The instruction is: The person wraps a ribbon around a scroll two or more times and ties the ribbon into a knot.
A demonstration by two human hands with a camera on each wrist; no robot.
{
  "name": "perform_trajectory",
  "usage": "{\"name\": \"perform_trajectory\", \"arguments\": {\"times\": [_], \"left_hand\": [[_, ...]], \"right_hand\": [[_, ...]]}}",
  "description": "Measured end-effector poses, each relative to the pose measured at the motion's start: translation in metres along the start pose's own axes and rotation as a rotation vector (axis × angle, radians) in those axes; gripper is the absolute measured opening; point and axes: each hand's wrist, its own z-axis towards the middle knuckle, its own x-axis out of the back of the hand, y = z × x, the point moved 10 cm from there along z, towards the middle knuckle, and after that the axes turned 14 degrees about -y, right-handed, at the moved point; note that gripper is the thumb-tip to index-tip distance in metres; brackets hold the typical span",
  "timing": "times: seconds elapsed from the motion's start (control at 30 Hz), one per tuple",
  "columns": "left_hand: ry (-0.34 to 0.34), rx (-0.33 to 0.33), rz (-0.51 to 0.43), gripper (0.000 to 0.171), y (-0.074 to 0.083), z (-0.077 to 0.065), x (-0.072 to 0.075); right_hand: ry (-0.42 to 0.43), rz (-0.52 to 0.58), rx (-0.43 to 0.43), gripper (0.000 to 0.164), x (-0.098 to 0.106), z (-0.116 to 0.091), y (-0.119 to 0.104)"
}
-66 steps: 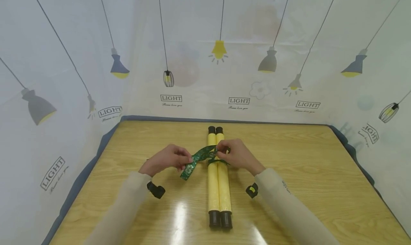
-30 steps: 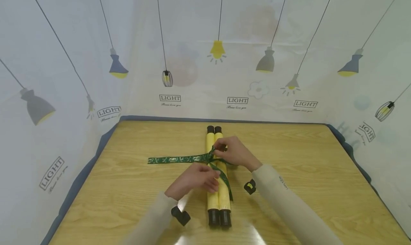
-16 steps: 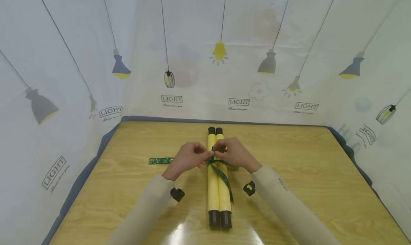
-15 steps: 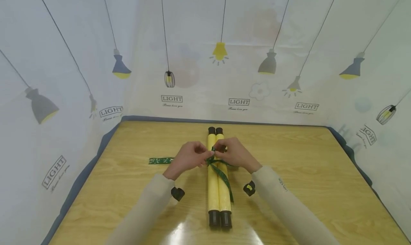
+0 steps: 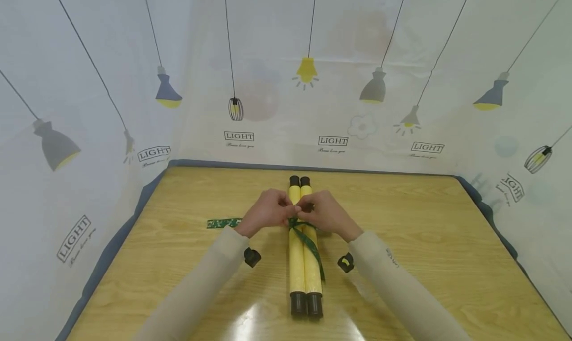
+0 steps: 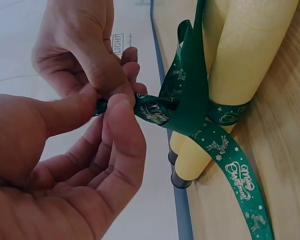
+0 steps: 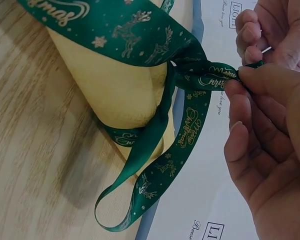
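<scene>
Two yellow tubes (image 5: 297, 266) with black end caps (image 5: 298, 304) lie side by side on the table, pointing away from me. A green ribbon (image 6: 240, 182) printed with silver reindeer and "Merry Christmas" wraps round their middle. My left hand (image 5: 268, 213) pinches a bunched part of the ribbon between thumb and forefinger, above the tubes. Fingertips nearly meeting it, my right hand (image 7: 275, 145) pinches the same twisted part. One ribbon tail runs left under my left wrist; another trails down over the tubes. A loop hangs to the right in the right wrist view.
The wooden table (image 5: 424, 241) extends to both sides. Dark blue edging (image 5: 380, 170) borders it at the back and sides. White curtains (image 5: 277, 33) printed with lamps and "LIGHT" surround it. A black wrist camera (image 5: 346, 262) sits at each wrist.
My left hand let go of the left tail, passed low over the tubes, then rose to meet my right hand at the ribbon. The tails now lie leftward and down the tubes.
</scene>
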Motion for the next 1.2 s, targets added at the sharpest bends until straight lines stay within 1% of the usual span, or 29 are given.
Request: {"name": "perform_trajectory", "arguments": {"times": [0.13, 0.23, 0.3, 0.43, 0.57, 0.67, 0.8, 0.9, 0.97, 1.07, 1.2], "left_hand": [[-0.007, 0.022, -0.044, 0.018, -0.002, 0.0, 0.001], [-0.006, 0.012, -0.065, 0.019, -0.001, 0.001, 0.002], [0.001, -0.001, -0.059, 0.019, -0.001, 0.001, 0.003], [0.016, -0.001, -0.039, 0.019, -0.002, 0.0, 0.005], [0.018, 0.017, -0.06, 0.019, -0.006, -0.001, 0.007], [0.016, 0.017, -0.081, 0.019, -0.007, -0.001, 0.007], [0.022, 0.012, -0.083, 0.02, -0.009, 0.0, 0.008], [0.029, 0.013, -0.082, 0.02, -0.011, -0.001, 0.009], [0.033, 0.019, -0.084, 0.02, -0.013, -0.001, 0.01], [0.034, 0.029, -0.083, 0.02, -0.014, -0.001, 0.011], [0.038, 0.035, -0.085, 0.02, -0.016, -0.002, 0.011]], "right_hand": [[-0.019, 0.004, 0.015, 0.008, -0.001, 0.0, -0.001], [-0.03, 0.026, 0.003, 0.011, 0.001, -0.001, 0.004], [-0.027, 0.038, -0.012, 0.014, 0.003, -0.003, 0.008], [-0.017, 0.068, -0.025, 0.021, 0.01, -0.012, 0.014], [-0.026, 0.085, -0.062, 0.024, 0.01, -0.027, 0.022], [-0.06, 0.087, -0.126, 0.026, 0.002, -0.043, 0.031], [-0.152, 0.128, -0.195, 0.034, -0.019, -0.062, 0.038], [-0.213, 0.191, -0.222, 0.044, -0.037, -0.073, 0.039], [-0.225, 0.229, -0.224, 0.047, -0.047, -0.079, 0.039], [-0.209, 0.276, -0.21, 0.039, -0.055, -0.084, 0.037], [-0.171, 0.288, -0.177, 0.02, -0.058, -0.088, 0.034]]}}
